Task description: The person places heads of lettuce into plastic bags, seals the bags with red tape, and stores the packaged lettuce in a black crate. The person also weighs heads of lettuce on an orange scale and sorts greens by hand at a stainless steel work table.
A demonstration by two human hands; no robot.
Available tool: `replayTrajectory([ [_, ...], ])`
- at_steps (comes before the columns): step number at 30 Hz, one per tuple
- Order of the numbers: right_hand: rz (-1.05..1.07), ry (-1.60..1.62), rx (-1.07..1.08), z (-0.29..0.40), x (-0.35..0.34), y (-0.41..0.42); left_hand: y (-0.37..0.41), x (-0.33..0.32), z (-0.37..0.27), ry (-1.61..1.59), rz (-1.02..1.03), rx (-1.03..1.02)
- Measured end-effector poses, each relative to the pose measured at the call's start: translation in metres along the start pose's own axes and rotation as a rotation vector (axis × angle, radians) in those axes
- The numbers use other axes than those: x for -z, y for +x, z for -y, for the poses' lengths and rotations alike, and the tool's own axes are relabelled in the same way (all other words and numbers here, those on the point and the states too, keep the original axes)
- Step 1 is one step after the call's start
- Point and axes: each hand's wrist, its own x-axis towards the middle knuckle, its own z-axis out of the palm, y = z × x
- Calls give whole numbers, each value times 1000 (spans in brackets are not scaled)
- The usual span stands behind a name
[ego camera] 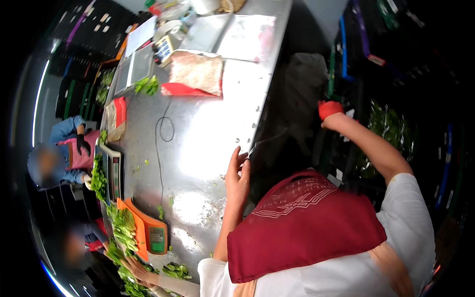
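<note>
My left hand (238, 177) is at the near edge of a metal worktable (207, 122), its forefinger stretched out and thumb apart from it. A thin shiny strip (252, 151) shows at its fingertips; whether they grip it is unclear. My right hand (330, 110) reaches out to the right, beyond the table, close to dark stacked crates (345, 89). Red material covers most of this hand, and I cannot tell if it is a glove or something held. Below the hands is my maroon apron (308, 222), which bears writing.
An orange scale (156, 234) and another scale (115, 174) carry leafy greens. A red-and-clear bag (196, 72) lies on the table near a cable (157, 148). Two co-workers stand opposite; a third person's hands (139, 273) handle greens at lower left. Bagged greens (386, 130) sit at right.
</note>
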Motion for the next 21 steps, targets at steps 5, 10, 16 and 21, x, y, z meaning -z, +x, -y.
replayTrajectory([
  [5,-731,636,503,59,82,39,-6,54,37,81,-197,-20],
  [10,-503,731,568,244,181,57,-21,80,56,33,-170,-29],
  [16,-221,1035,537,327,155,145,-29,120,46,4,-183,40],
  [21,-668,494,1218,346,131,20,-68,157,99,-82,-451,45],
])
